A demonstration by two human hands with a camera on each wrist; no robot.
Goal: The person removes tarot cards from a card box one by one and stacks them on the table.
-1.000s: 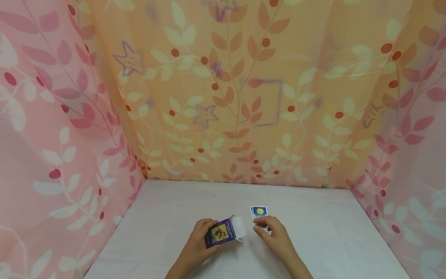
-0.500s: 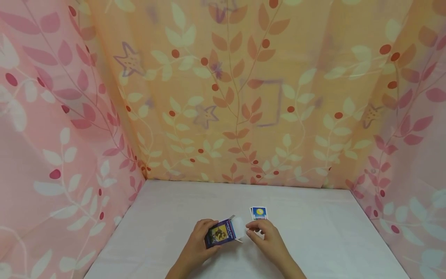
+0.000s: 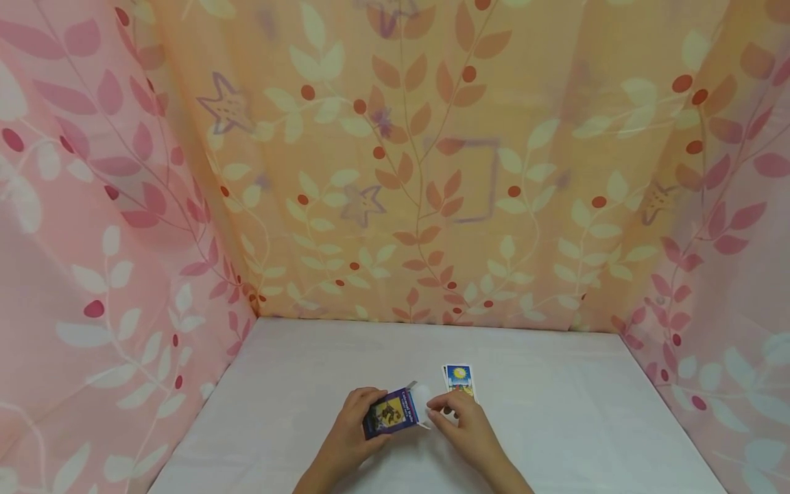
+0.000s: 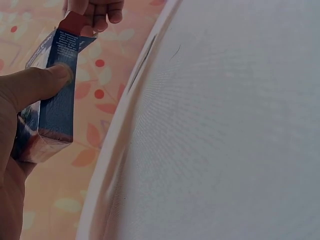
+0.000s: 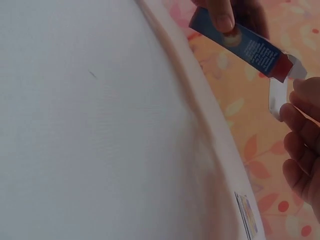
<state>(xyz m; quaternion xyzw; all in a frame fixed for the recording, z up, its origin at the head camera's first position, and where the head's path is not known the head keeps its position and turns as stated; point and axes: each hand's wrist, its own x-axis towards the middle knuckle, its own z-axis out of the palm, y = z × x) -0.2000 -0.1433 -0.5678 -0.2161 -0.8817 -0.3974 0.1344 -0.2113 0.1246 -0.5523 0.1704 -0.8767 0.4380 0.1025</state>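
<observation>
My left hand [image 3: 358, 429] grips a purple-blue card box [image 3: 393, 414] by its sides, thumb along one edge. A figure on yellow decorates the box's front, and its end flaps stand open toward the right. At the long white flap [image 5: 278, 97], the thumb and forefinger of my right hand [image 3: 459, 418] pinch the outer edge. Behind that hand, a small stack of picture cards [image 3: 459, 376] lies face up on the table, with a sun on the top card. The near part of the stack is hidden by the right hand. Whether cards are inside the box cannot be seen.
A white cloth covers the table [image 3: 296, 363]. Patterned leaf curtains [image 3: 345, 254] enclose it at the back and on both sides, meeting the table's far edge.
My right hand has moved left from the card stack to the box's flap, uncovering more of the sun card. The left hand and the box have stayed nearly still.
</observation>
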